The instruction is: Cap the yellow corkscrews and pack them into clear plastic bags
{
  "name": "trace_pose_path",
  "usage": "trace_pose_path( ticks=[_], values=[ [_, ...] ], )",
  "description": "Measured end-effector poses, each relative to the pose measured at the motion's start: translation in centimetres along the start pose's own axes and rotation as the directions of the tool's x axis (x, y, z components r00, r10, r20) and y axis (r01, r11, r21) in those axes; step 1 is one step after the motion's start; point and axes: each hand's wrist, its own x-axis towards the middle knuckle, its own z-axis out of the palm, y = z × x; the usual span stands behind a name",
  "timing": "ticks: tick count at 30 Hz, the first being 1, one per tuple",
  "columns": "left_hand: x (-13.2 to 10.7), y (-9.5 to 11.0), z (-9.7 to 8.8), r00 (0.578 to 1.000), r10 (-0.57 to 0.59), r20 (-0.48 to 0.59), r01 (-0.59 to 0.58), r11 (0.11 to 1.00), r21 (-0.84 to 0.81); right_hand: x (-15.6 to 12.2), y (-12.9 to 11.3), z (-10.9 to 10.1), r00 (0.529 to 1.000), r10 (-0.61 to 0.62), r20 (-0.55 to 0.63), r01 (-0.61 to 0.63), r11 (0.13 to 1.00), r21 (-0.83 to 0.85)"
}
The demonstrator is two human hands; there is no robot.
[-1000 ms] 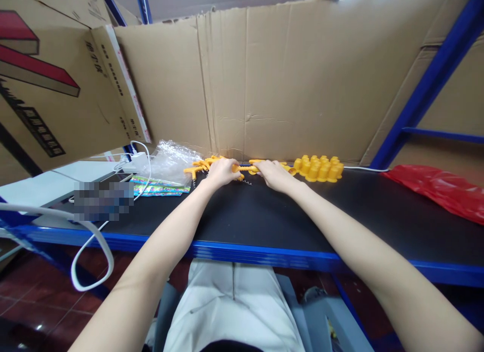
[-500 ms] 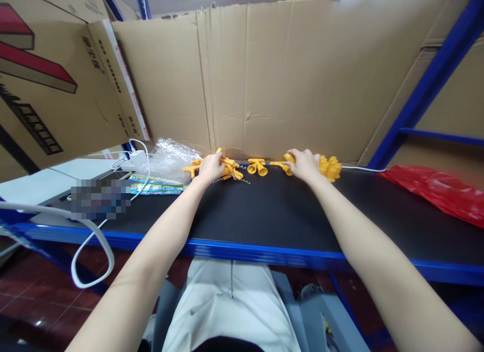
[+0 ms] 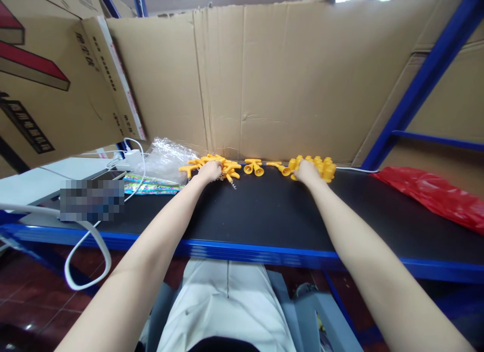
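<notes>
At the back of the black shelf top (image 3: 264,211), my left hand (image 3: 209,171) rests closed on a heap of yellow branched plastic pieces (image 3: 227,166), with small metal springs beside it. My right hand (image 3: 307,171) is closed against a block of yellow cup-shaped pieces (image 3: 320,166). Its fingers are curled over the block's left end. Between my hands lies a loose yellow piece with two bell ends (image 3: 253,167). Another yellow piece (image 3: 279,167) lies just left of my right hand.
A cardboard sheet (image 3: 287,79) walls the back. A crumpled clear plastic bag (image 3: 166,159), a colourful packet (image 3: 151,184), a white charger (image 3: 128,159) and a white cable (image 3: 86,241) lie to the left. A red plastic bag (image 3: 434,195) lies at right beside a blue rack post (image 3: 416,84).
My hands, together at the middle a second ago, have moved apart: the left to the heap of branched pieces, the right to the block of cups. A bell-ended piece now lies between them.
</notes>
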Motion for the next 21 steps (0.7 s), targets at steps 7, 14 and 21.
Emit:
trace_pose_path(
  ticks=[7,14,21],
  values=[
    [0.0,0.4,0.1,0.999,-0.04,-0.006,0.04,0.992,0.123,-1.4,-1.0,-1.5,1.0,0.015,0.011,-0.014,0.999,-0.044],
    [-0.3,0.1,-0.3,0.998,-0.058,-0.009,0.058,0.986,0.153,-1.7,-5.0,-2.5,0.975,-0.187,-0.117,0.188,0.982,-0.006],
    [0.4,1.0,-1.6,0.997,-0.078,0.014,0.076,0.988,0.134,-0.2,-9.4,-1.3,0.886,-0.457,0.075,0.45,0.888,0.094]
  ],
)
